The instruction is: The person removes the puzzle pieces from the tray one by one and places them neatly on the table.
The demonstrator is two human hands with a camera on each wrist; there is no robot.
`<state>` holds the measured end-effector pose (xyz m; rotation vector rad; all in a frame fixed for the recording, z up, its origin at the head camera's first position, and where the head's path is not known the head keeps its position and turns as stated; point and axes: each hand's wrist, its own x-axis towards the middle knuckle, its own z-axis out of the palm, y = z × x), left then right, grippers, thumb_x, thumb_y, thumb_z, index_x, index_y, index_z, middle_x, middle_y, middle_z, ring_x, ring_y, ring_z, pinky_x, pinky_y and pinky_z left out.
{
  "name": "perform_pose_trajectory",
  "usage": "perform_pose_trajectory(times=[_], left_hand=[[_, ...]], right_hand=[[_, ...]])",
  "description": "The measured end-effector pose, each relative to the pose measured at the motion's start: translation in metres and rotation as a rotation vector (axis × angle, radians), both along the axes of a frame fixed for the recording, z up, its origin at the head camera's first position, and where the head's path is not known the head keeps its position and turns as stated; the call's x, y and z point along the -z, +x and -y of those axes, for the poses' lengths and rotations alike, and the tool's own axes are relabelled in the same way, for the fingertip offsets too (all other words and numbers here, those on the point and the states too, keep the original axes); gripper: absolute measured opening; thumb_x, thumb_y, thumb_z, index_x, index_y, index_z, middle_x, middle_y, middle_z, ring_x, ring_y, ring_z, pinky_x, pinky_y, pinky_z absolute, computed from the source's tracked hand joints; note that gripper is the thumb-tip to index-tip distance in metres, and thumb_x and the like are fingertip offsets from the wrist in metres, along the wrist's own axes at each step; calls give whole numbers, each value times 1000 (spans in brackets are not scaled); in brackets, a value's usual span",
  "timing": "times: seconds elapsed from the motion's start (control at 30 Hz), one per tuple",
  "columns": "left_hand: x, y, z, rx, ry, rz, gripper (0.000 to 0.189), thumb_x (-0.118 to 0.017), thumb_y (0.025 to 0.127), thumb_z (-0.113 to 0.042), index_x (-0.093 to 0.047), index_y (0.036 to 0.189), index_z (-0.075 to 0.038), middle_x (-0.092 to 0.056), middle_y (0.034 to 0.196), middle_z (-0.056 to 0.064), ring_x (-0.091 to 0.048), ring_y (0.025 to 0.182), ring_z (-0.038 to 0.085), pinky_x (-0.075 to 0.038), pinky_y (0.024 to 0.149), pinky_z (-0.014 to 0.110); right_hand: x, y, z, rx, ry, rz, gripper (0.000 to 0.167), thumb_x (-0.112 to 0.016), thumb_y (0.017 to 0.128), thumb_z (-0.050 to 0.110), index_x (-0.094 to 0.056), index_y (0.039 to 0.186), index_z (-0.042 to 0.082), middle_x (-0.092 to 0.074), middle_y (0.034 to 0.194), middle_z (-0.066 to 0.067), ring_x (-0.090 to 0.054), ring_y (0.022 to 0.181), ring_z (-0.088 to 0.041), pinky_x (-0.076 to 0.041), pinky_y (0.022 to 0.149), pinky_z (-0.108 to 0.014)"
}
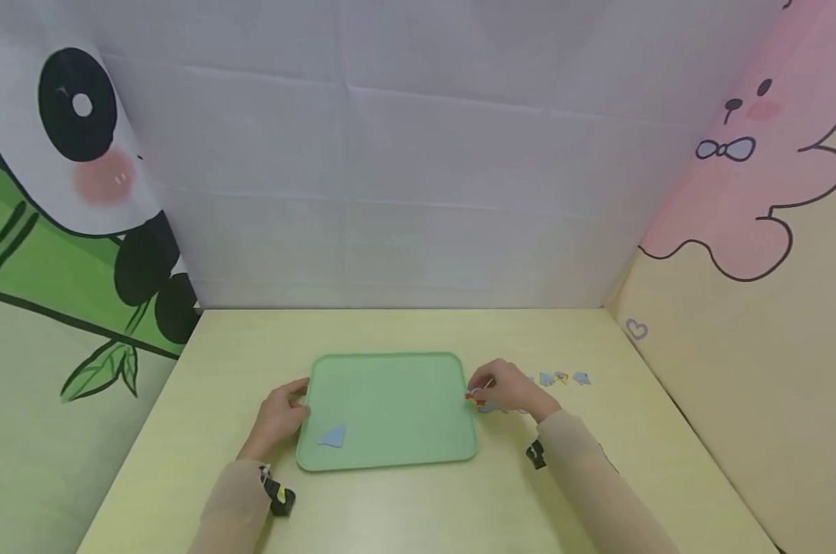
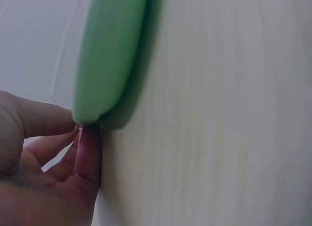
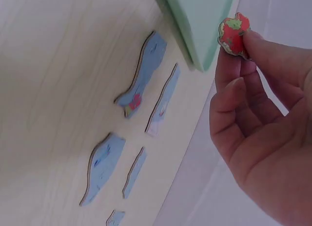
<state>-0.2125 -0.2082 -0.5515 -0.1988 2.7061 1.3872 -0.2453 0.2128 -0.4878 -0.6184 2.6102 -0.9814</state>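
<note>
My right hand [image 1: 504,385] pinches a small red and green puzzle piece [image 3: 235,35] between thumb and fingers, at the right rim of the green tray [image 1: 404,408]. With thumb and fingers, my left hand [image 1: 279,412] grips the tray's left edge; the left wrist view shows the fingertips right at the tray's rim [image 2: 105,65]. One blue puzzle piece [image 1: 333,436] lies in the tray's lower left corner. Beneath and beside my right hand, blue puzzle pieces [image 3: 103,165] lie on the table, one of them with a red patch [image 3: 134,101].
Farther right on the table is a row of small pieces [image 1: 546,378], ending in a blue one [image 1: 581,378]. A white cloth wall [image 1: 404,192] stands at the table's back edge. Printed panels [image 1: 750,369] flank both sides.
</note>
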Motion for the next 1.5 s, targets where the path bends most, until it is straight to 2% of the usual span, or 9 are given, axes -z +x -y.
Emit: perform_pose_trajectory(times=[0.2,0.43,0.73,1.0,1.3,1.5], left_hand=[[0,3,-3,-7,-3,-3,59,-55,83,3,-42,140,2,-50,129,20,-53,78,21,-46,62,31],[-2,4,-4,-2,-13,0,59,-55,83,2,-42,141,1,-50,129,19,-53,79,22,-46,62,30],[-6,4,-4,3,-20,-19,59,-55,82,4,-43,140,3,-51,127,20,-53,79,22,-46,62,32],[-7,6,-2,3,-26,-22,58,-55,83,3,-43,139,3,-52,126,20,-54,80,22,-46,63,32],[-9,6,-1,-1,-21,-13,58,-55,83,3,-42,140,3,-50,128,20,-54,81,22,-46,64,32],[-9,5,0,-3,-29,-16,58,-55,83,3,-42,140,3,-51,127,19,-53,79,21,-46,63,32]], right_hand=[[-2,-1,-38,24,37,6,10,-63,90,4,-71,96,5,-67,90,-1,-63,79,-17,-51,72,-36],[-1,-3,-88,94,93,19,11,-62,89,1,-70,96,0,-68,88,-5,-63,77,-19,-52,70,-38],[13,4,-143,149,146,97,10,-62,87,-3,-70,88,3,-67,83,-4,-61,73,-20,-50,67,-35],[22,8,-149,160,145,92,10,-63,84,-4,-71,84,3,-67,78,-2,-61,70,-20,-50,64,-33],[28,6,-146,240,191,14,9,-67,81,-4,-70,85,3,-66,76,0,-59,68,-16,-50,62,-32],[31,6,-143,257,203,-8,10,-68,79,-6,-70,84,3,-65,78,-1,-59,70,-17,-51,62,-32]])
